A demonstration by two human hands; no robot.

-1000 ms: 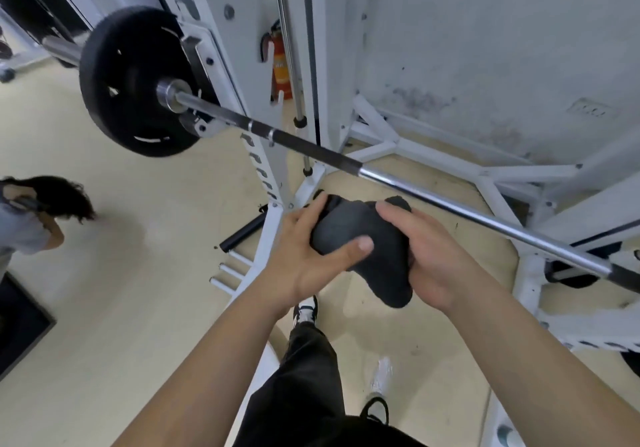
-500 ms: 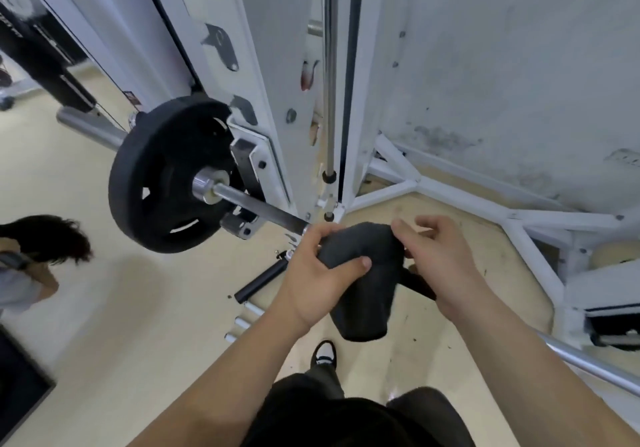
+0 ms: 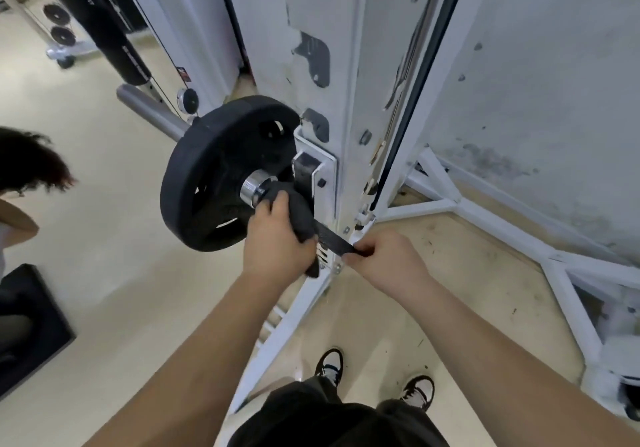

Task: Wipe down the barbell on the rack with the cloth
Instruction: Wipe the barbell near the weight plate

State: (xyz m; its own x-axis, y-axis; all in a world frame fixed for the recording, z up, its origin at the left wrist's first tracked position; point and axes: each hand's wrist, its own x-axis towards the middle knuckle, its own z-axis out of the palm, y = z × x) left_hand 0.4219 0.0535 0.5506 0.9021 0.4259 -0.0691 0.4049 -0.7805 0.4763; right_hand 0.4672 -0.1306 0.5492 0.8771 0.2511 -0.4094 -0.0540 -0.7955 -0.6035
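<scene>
At the rack's upright, both hands grip the barbell, the left one through the cloth.

On the white rack (image 3: 349, 107), the barbell (image 3: 334, 240) rests in a hook on the upright, with its black weight plate (image 3: 207, 176) just outside the upright and the bare sleeve end (image 3: 149, 109) jutting past the plate. The left hand (image 3: 277, 242) has its fingers (image 3: 277, 206) closed around the dark cloth (image 3: 301, 209), which is wrapped over the shaft right beside the shiny collar (image 3: 252, 188), touching it. The right hand (image 3: 384, 261) is just beside the left, its fingers curled tight around the bare knurled shaft, with a short stretch of shaft showing between the two hands. Below, two black-and-white shoes (image 3: 329, 365) stand on the pale floor (image 3: 121, 273). Another person's dark hair (image 3: 27, 161) shows at the left edge.
</scene>
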